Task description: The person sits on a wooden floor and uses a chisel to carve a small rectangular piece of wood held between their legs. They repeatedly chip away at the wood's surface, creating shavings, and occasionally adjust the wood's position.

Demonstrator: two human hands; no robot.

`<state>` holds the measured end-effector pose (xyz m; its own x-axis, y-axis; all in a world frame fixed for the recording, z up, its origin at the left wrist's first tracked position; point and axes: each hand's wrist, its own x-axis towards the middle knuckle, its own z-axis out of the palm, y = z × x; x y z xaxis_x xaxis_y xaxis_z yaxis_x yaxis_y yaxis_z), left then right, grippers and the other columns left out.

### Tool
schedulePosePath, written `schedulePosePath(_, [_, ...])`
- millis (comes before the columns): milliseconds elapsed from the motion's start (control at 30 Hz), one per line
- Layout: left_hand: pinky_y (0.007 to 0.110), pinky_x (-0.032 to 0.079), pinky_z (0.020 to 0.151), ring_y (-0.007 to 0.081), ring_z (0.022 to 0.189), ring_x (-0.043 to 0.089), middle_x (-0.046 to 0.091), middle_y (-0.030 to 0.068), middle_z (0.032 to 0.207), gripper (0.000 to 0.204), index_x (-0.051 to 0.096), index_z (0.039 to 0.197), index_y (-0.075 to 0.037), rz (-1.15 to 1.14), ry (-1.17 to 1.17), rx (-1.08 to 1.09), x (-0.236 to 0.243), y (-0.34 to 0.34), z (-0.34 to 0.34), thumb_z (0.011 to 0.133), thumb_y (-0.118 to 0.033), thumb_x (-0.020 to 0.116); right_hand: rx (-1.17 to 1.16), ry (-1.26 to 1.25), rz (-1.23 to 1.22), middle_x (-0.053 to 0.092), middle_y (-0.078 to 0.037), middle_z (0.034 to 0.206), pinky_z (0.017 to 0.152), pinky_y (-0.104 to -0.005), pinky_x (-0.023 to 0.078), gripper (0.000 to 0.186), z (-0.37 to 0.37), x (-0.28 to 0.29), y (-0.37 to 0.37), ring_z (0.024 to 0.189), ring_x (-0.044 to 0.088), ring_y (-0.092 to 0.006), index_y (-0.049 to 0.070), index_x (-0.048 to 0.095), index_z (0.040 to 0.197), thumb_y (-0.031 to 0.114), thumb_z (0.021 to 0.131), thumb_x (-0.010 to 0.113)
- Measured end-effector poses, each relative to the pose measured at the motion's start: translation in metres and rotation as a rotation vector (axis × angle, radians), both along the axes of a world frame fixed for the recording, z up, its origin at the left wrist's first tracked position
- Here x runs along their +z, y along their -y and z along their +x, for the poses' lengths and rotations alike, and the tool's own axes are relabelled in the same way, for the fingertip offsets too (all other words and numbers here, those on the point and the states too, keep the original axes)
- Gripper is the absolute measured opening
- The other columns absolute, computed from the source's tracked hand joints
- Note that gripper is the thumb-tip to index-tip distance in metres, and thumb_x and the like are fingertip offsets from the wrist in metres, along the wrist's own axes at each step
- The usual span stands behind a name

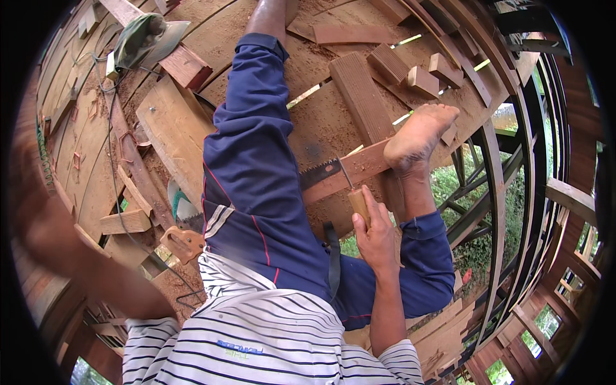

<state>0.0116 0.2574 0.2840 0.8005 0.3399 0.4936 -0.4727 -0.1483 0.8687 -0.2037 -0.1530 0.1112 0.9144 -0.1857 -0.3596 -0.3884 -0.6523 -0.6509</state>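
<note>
My right hand [375, 234] is closed round the pale wooden handle of a thin file [347, 176]. Its narrow metal shaft crosses the toothed blade of a handsaw [321, 172]. The blade lies along a reddish board [351, 168], and part of it is hidden under my thigh. A brown wooden saw handle [183, 244] shows on the other side of that leg. My bare foot [414, 138] rests on the board's right end. Far to the left, my left hand [38, 212] is raised away from the saw, its fingers smeared by motion.
Wood blocks [423, 82] and a thick plank [359, 96] lie ahead on the sawdust-covered floor. A cap [149, 40] sits on a timber at upper left, near a dark cord [115, 154]. Beyond the platform's right edge, greenery [481, 237] shows between dark beams.
</note>
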Motion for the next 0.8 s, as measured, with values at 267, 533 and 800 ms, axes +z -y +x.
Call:
schedulePosePath(267, [0.033,0.055,0.084,0.0173,0.089,0.069,0.074,0.0110,0.099,0.025,0.073,0.109,0.004,0.389,-0.719,-1.013,-0.166,0.212,0.017,0.096,-0.018,0.071,0.044,-0.026,-0.060,0.062,-0.023,0.107,0.081,-0.0484,0.053,0.056,-0.015,0.005,-0.012,0.090,0.065,-0.0428,0.011,0.043,0.157,0.011,0.103,0.054])
schedulePosePath(533, [0.036,0.053,0.074,0.0179,0.076,0.067,0.073,0.0113,0.082,0.020,0.074,0.100,0.002,0.729,-0.764,-1.317,-0.245,0.231,0.048,0.094,-0.018,0.072,0.042,-0.060,0.089,0.067,-0.028,0.121,0.085,-0.0480,0.053,0.052,-0.009,0.005,-0.010,0.097,0.069,-0.0427,0.005,0.043,0.156,0.006,0.105,0.050])
schedulePosePath(800, [0.044,0.054,0.069,0.0343,0.074,0.069,0.070,0.0175,0.078,0.018,0.073,0.090,0.001,0.893,-0.503,-1.041,-0.239,0.235,0.027,0.092,-0.017,0.070,-0.092,-0.184,0.215,0.070,-0.024,0.106,0.080,-0.0426,0.055,0.049,-0.003,0.012,-0.005,0.086,0.072,-0.0335,0.005,0.046,0.154,0.010,0.106,0.052])
